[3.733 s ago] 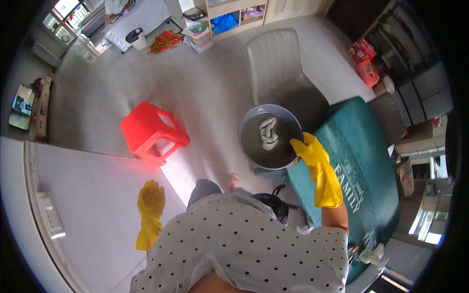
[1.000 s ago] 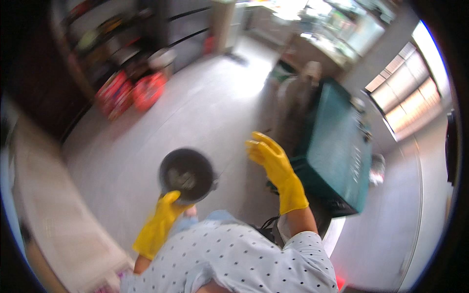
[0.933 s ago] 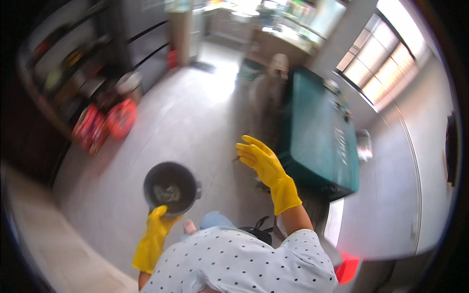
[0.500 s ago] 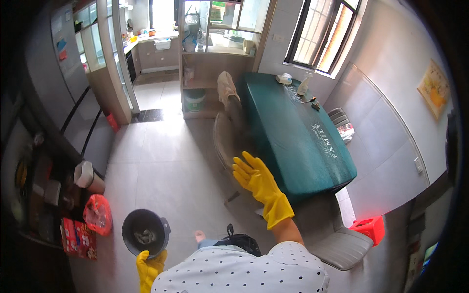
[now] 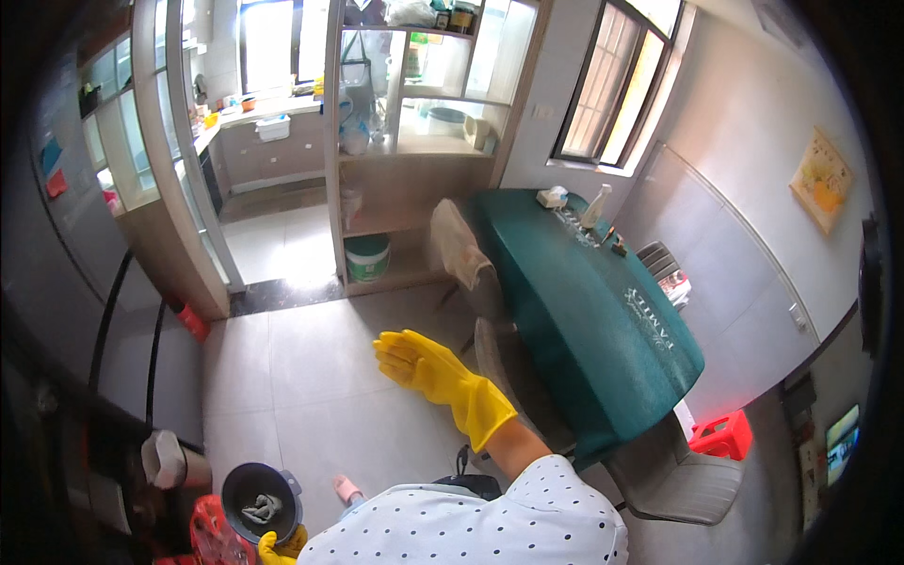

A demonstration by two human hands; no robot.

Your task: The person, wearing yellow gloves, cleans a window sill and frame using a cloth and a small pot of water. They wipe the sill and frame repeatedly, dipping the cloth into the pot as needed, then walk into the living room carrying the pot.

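Yellow rubber gloves cover both of my hands. At the lower left, my left hand (image 5: 283, 546) grips the near rim of a dark grey bucket (image 5: 247, 481). A crumpled grey cloth (image 5: 263, 509) lies in the bottom of it. My right hand (image 5: 424, 367) is raised in the middle of the view, holding nothing, its fingers stretched out and close together. Nearest to it is a chair (image 5: 513, 377) beside the green-covered table (image 5: 584, 330).
On the table stand a tissue box (image 5: 553, 198) and a white spray bottle (image 5: 596, 207). A grey chair (image 5: 683, 476) and a red stool (image 5: 722, 435) are at the right. A waste bin (image 5: 174, 463) and a red plastic bag (image 5: 212, 532) stand at the left. Shelving (image 5: 414, 184) rises ahead.
My right hand has moved left, away from the table, and its fingers have come together. The bucket in my left hand has shifted down and slightly left. The view has turned and moved forward.
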